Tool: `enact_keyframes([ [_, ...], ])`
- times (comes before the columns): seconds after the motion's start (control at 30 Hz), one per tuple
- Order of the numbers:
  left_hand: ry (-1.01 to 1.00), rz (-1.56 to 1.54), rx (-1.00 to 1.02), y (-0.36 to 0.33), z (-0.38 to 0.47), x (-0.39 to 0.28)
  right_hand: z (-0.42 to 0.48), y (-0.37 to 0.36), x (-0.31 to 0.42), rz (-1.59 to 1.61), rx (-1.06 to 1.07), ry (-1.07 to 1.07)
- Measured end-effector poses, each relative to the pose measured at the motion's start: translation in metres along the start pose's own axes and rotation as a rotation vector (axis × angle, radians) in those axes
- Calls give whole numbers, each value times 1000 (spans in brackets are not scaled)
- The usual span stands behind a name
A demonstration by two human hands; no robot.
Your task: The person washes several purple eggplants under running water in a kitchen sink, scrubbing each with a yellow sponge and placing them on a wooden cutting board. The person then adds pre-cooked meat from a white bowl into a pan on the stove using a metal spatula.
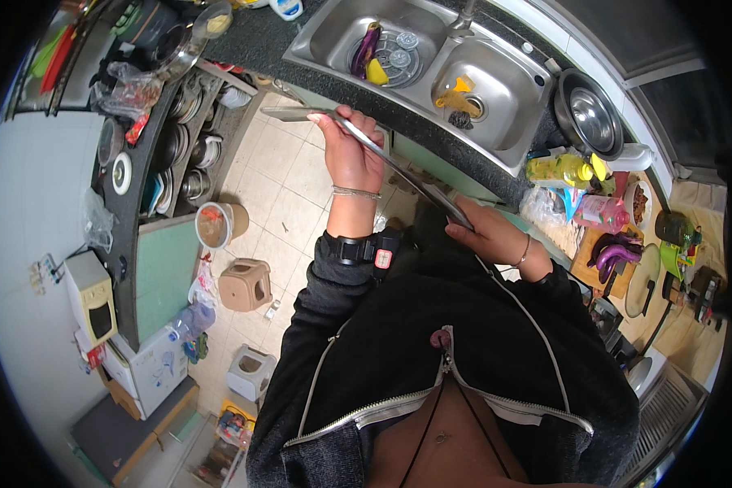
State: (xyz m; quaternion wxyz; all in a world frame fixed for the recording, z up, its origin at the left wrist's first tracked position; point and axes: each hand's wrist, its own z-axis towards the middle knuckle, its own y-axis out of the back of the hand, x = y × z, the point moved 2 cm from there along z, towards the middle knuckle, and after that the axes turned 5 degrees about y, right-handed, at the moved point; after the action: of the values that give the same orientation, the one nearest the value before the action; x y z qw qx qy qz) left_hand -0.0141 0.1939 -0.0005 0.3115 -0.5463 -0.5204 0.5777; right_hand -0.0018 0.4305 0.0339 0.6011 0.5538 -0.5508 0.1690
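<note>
My left hand grips the far left part of a thin, flat grey object, seen nearly edge-on, so its kind is unclear. My right hand holds the object's near right end. It slants above the floor, in front of the sink counter. In the left basin of the steel sink lie a purple eggplant, a yellow piece and clear round items. The right basin holds an orange-yellow item and a dark scrubber by the drain.
Right of the sink stand steel bowls, a yellow bottle and a pink bottle. Eggplants and a knife lie on a cutting board. On the floor at left are a bucket and stools.
</note>
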Motion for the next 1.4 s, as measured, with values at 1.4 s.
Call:
enact_keyframes([
  [1.4, 280, 391, -727, 161, 438, -8, 324, 189, -260, -474, -630, -814],
])
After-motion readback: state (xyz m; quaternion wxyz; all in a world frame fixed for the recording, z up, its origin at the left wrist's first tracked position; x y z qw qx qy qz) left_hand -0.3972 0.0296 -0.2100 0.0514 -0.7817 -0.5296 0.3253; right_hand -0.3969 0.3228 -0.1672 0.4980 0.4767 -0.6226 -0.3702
